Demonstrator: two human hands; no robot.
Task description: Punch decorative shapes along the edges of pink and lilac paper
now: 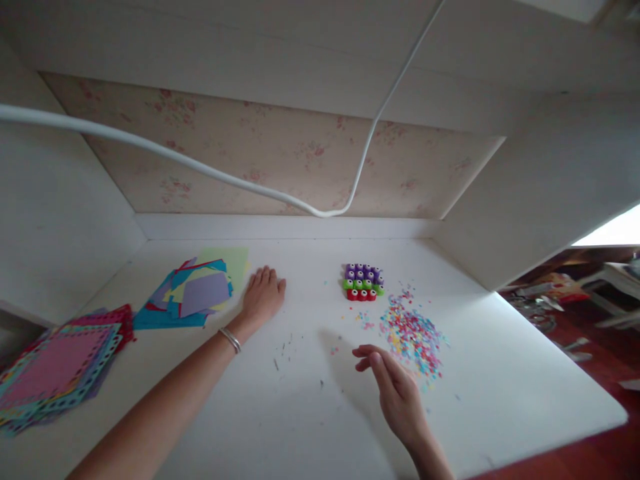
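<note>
My left hand (265,293) lies flat on the white tabletop with its fingers stretched out, holding nothing. It rests right beside a light green sheet (236,259) and a stack of coloured paper pieces (205,293), purple on top. Over the table's middle right hovers my right hand (393,387), fingers loosely bent and pointing left; nothing shows in them. Close by it spreads a heap of tiny coloured paper confetti (413,333). Behind the confetti stands a tight block of small craft punches (363,281) in purple, green and red rows, each with a white round top.
At the far left lies a pile of coloured sheets with punched edges (60,367), pink on top. A white cable (240,181) hangs across the front of the view. Small dark scraps (276,364) dot the white table (280,427). White panels enclose the back and sides.
</note>
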